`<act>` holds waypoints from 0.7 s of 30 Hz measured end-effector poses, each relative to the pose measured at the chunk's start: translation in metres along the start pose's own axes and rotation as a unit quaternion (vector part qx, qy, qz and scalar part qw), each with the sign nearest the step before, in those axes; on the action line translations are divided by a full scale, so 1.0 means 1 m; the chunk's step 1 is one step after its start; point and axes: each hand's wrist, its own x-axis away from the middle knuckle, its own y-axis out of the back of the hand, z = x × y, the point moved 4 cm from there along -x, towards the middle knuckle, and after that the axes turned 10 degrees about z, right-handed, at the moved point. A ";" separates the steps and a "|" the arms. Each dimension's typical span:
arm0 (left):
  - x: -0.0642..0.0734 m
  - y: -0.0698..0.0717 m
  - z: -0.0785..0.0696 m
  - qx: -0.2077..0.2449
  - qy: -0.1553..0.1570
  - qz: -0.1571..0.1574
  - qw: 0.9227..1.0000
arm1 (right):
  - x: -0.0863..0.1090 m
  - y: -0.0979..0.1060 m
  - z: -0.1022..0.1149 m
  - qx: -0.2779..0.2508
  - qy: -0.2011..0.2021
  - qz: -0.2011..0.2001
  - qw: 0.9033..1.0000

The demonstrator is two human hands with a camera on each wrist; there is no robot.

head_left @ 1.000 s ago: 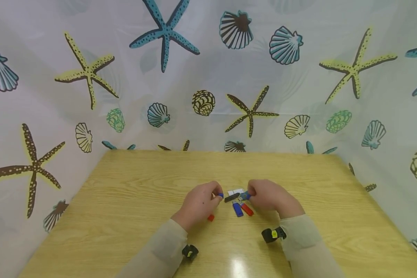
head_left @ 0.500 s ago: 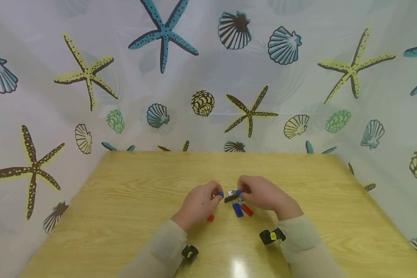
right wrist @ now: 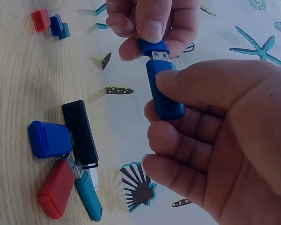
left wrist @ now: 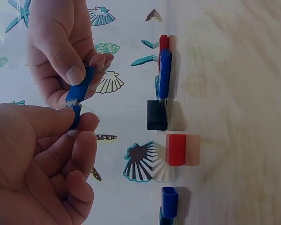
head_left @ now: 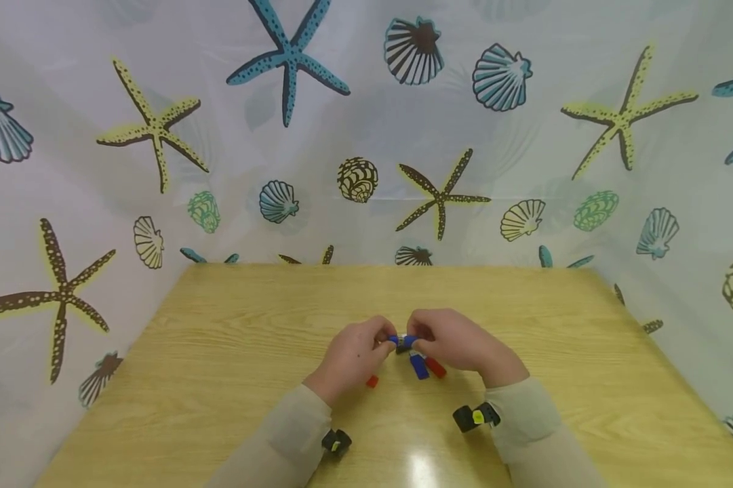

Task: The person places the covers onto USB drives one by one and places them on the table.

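My right hand [head_left: 464, 342] pinches a blue USB flash drive [right wrist: 164, 89] between thumb and fingers. Its metal plug points at a small blue cap [left wrist: 76, 116], which the thumb and index finger of my left hand [head_left: 354, 352] hold. The plug's tip is at the cap's mouth, and part of the metal still shows between cap and body in the right wrist view. Below the hands lie another blue flash drive [head_left: 419, 367], a red flash drive [head_left: 435, 367], a black flash drive [right wrist: 79, 131] and a teal one [right wrist: 89, 194].
A loose red cap [left wrist: 176, 150] lies on the wooden table [head_left: 268, 305] near my left hand, with a blue cap [left wrist: 169, 201] and a teal cap [right wrist: 64, 30] close by. A white piece [right wrist: 94, 179] is mostly hidden. A shell-patterned curtain [head_left: 317, 149] surrounds the table.
My right hand has lifted the blue flash drive from the group and brought it left to the blue cap. My left hand has stayed nearly still, holding that cap.
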 end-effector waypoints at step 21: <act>0.003 -0.001 -0.007 0.062 -0.021 0.014 0.998 | 0.002 0.001 0.012 -0.005 0.044 -0.009 0.999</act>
